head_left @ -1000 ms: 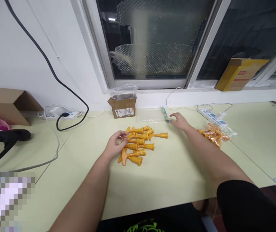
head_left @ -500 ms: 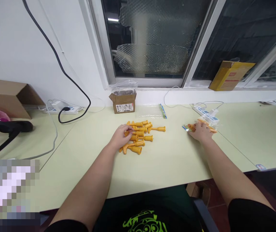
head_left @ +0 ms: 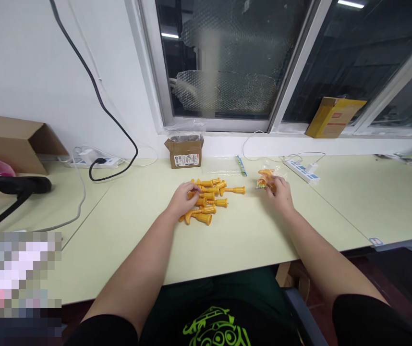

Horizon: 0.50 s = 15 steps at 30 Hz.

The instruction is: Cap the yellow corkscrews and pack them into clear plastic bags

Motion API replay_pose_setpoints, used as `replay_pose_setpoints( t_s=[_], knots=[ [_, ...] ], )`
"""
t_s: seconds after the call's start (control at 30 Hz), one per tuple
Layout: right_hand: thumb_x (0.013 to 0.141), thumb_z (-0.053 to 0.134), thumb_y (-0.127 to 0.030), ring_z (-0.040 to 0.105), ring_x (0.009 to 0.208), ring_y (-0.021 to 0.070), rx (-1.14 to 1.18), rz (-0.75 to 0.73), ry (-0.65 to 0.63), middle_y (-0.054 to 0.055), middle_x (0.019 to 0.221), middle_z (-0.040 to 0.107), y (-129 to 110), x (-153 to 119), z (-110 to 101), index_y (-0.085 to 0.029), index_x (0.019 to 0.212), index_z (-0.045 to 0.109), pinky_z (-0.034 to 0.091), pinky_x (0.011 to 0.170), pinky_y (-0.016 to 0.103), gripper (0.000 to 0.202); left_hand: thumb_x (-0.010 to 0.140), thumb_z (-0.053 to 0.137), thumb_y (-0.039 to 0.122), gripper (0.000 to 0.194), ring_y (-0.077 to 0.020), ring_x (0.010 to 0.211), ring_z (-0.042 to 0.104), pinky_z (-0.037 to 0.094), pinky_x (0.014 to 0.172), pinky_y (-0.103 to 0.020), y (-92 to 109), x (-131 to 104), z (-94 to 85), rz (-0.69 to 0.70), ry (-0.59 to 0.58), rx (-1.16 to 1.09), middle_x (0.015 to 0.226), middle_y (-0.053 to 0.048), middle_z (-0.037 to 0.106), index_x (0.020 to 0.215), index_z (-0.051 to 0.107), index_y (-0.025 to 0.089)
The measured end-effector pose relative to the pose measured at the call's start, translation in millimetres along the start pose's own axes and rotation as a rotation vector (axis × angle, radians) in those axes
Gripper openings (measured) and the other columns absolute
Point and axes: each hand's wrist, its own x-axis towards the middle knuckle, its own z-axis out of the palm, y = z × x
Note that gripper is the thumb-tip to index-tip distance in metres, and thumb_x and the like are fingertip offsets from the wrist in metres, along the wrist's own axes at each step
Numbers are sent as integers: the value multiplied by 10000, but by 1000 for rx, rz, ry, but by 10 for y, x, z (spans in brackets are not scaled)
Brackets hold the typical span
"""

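- Currently the filled clear bag (head_left: pixel 265 173) of orange plastic pieces is right of the loose orange plastic pieces (head_left: pixel 209 204), pinched between the right hand (head_left: pixel 281 194)'s thumb and fingers; whether it touches the table (head_left: pixel 235 240) is unclear.
- Gripping pieces and film together would probably control it better than film alone.
- The left hand (head_left: pixel 182 199) curls over the pile's left side, fingertips close together; I cannot tell whether they pinch a piece.
- Both forearms reach forward from the near edge, well apart.
- Beyond, at the far side, stands a small cardboard box (head_left: pixel 186 160).
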Motion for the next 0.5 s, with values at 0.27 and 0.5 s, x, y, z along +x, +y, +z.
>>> replay_pose_setpoints(
  t_s=[0.27, 0.5],
  knots=[
    [826, 720, -480, 713, 1006, 219, 1078, 387, -238, 8, 1088, 723, -997, 170, -120, -293, 1019, 553, 616, 852, 388, 316, 810, 754, 331, 374, -250, 1264, 580, 525, 1051, -443, 118, 18, 121, -264, 163, -668, 1257, -75, 591, 1138, 596, 240],
    [949, 587, -473, 747, 1050, 248, 1423, 674, -749, 75, 1143, 772, -1587, 464, -19, -226, 1129, 660, 646, 869, 426, 315, 910, 608, 543, 477, -305, 1112, 703, 565, 979, -543, 401, 52, 90, -647, -29, -1446, 1261, -121, 694, 1259, 586, 218]
  ],
)
